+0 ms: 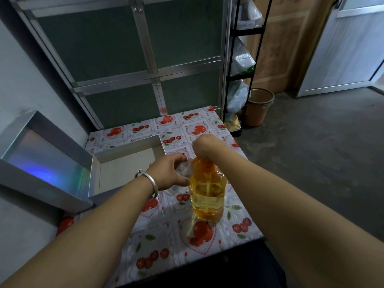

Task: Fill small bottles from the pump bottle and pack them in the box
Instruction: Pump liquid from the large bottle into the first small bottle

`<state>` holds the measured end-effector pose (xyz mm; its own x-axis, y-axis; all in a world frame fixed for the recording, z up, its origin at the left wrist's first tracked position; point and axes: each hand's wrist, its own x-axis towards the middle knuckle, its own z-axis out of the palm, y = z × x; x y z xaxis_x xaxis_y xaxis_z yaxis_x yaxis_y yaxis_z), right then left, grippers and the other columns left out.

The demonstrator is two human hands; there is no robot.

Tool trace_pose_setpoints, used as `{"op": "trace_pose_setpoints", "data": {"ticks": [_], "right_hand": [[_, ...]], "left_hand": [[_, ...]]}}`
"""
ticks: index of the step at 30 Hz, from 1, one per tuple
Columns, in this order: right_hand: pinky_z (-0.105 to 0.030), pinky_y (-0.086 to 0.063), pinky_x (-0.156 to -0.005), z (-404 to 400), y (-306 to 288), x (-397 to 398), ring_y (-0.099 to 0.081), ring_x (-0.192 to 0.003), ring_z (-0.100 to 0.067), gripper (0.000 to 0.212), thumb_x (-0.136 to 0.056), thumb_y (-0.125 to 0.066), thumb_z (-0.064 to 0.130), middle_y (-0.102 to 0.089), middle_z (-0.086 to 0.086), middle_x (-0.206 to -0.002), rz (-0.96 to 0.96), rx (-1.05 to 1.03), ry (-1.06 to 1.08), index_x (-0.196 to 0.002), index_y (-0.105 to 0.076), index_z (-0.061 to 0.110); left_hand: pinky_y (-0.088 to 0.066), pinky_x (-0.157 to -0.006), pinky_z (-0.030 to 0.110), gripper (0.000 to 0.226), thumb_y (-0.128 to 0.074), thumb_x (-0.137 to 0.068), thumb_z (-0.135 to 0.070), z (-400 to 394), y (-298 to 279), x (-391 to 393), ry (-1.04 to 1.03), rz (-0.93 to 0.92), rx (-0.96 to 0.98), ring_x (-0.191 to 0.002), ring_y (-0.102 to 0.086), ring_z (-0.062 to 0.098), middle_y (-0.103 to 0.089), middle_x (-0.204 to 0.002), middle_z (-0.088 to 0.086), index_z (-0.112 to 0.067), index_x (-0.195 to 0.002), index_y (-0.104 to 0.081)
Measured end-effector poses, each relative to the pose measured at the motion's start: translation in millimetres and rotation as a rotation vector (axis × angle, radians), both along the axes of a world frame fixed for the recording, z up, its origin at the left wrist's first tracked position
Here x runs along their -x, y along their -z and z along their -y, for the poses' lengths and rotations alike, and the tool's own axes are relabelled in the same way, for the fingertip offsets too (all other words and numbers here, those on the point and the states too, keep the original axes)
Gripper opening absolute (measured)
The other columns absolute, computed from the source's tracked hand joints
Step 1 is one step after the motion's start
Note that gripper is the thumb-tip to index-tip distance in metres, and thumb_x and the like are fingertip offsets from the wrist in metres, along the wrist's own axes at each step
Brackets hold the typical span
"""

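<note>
Filling stage | left hand [168, 171] grips small clear bottle [183, 171] at spout | right hand [204, 146] curled over pump bottle [207, 194], centre of surface [239, 221] | box [95, 179] left, apparently nothing packed yet.

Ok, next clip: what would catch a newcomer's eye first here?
Likely the pump bottle of yellow-orange liquid, standing mid-table on the fruit-print tablecloth. The right hand presses its orange pump head while the left hand holds a small clear bottle at the spout. Left of them, the open silver box shows no bottles inside, its shiny lid tilted up beside it.
</note>
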<state>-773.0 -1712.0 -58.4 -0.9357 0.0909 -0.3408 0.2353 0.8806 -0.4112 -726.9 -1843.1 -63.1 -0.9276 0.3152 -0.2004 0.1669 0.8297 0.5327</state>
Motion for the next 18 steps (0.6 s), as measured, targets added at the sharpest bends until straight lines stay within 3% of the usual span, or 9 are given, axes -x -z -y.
{"op": "trace_pose_setpoints", "data": {"ticks": [2, 4, 7, 9, 11, 13, 16, 18], "right_hand": [[-0.045, -0.038, -0.098, 0.7, 0.5, -3.0, -0.045, -0.085, -0.024, 0.009, -0.091, -0.043, 0.011, -0.043, -0.006, -0.079, -0.043, -0.042, 0.001, -0.082, -0.045, 0.009], [-0.045, -0.036, -0.099, -0.7, -0.1, -4.7, -0.046, -0.086, -0.024, 0.005, -0.091, -0.042, 0.011, -0.047, -0.006, -0.086, -0.072, -0.083, -0.040, -0.088, -0.046, 0.011], [-0.050, -0.028, -0.106, -0.3, 1.2, -3.6, -0.049, -0.104, -0.028, 0.023, -0.094, -0.039, 0.017, -0.054, -0.008, -0.112, -0.036, -0.062, -0.056, -0.111, -0.053, 0.011], [-0.049, -0.034, -0.103, -1.0, -1.7, -1.3, -0.051, -0.113, -0.031, 0.035, -0.095, -0.038, 0.019, -0.056, -0.011, -0.121, -0.006, -0.002, -0.071, -0.126, -0.052, 0.011], [-0.046, -0.042, -0.097, -2.7, -2.1, 0.4, -0.055, -0.102, -0.033, 0.034, -0.094, -0.038, 0.015, -0.060, -0.012, -0.099, 0.007, 0.040, -0.080, -0.121, -0.056, 0.004], [-0.046, -0.041, -0.098, -2.0, 0.0, 0.2, -0.049, -0.086, -0.027, 0.026, -0.092, -0.040, 0.011, -0.045, -0.005, -0.075, -0.006, -0.026, -0.082, -0.110, -0.058, 0.005], [-0.046, -0.040, -0.100, 1.3, 0.3, -3.5, -0.046, -0.081, -0.024, 0.008, -0.090, -0.044, 0.011, -0.040, -0.003, -0.072, -0.058, -0.101, -0.057, -0.088, -0.052, 0.010], [-0.047, -0.039, -0.101, 0.9, 0.0, -5.0, -0.048, -0.087, -0.026, 0.017, -0.091, -0.042, 0.012, -0.045, -0.005, -0.080, -0.039, -0.090, -0.058, -0.101, -0.056, 0.008]], "left_hand": [[-0.051, -0.088, 0.041, 0.046, -0.081, -0.064, -0.025, -0.2, 1.4, -1.1, 0.000, 0.011, 0.001, -0.092, -0.059, 0.022, -0.061, -0.096, 0.000, -0.020, -0.103, -0.056], [-0.050, -0.088, 0.044, 0.047, -0.080, -0.064, -0.025, -1.1, 1.3, -1.9, 0.002, 0.008, 0.010, -0.094, -0.060, 0.024, -0.063, -0.099, 0.004, -0.018, -0.105, -0.057], [-0.050, -0.090, 0.043, 0.049, -0.080, -0.065, -0.024, -2.0, 0.1, -2.8, 0.003, 0.010, 0.007, -0.096, -0.060, 0.023, -0.063, -0.101, 0.002, -0.018, -0.108, -0.056], [-0.050, -0.090, 0.042, 0.047, -0.080, -0.065, -0.023, -1.7, -0.7, -3.2, 0.007, 0.012, 0.004, -0.095, -0.059, 0.021, -0.061, -0.098, -0.002, -0.020, -0.106, -0.056], [-0.050, -0.089, 0.042, 0.045, -0.080, -0.065, -0.025, -1.7, -1.7, -2.0, 0.008, 0.012, -0.005, -0.093, -0.059, 0.020, -0.060, -0.096, -0.002, -0.023, -0.102, -0.054], [-0.051, -0.087, 0.043, 0.043, -0.081, -0.064, -0.025, -1.4, -1.3, 0.5, 0.008, 0.002, -0.004, -0.091, -0.060, 0.022, -0.061, -0.095, 0.000, -0.024, -0.097, -0.054], [-0.052, -0.084, 0.043, 0.040, -0.081, -0.064, -0.023, -0.8, 0.2, 0.1, 0.013, 0.007, -0.003, -0.090, -0.060, 0.026, -0.063, -0.094, 0.004, -0.018, -0.096, -0.057], [-0.052, -0.084, 0.043, 0.040, -0.081, -0.064, -0.023, 0.0, 1.2, -0.3, 0.016, 0.006, 0.000, -0.088, -0.060, 0.024, -0.063, -0.092, 0.003, -0.018, -0.096, -0.058]]}}
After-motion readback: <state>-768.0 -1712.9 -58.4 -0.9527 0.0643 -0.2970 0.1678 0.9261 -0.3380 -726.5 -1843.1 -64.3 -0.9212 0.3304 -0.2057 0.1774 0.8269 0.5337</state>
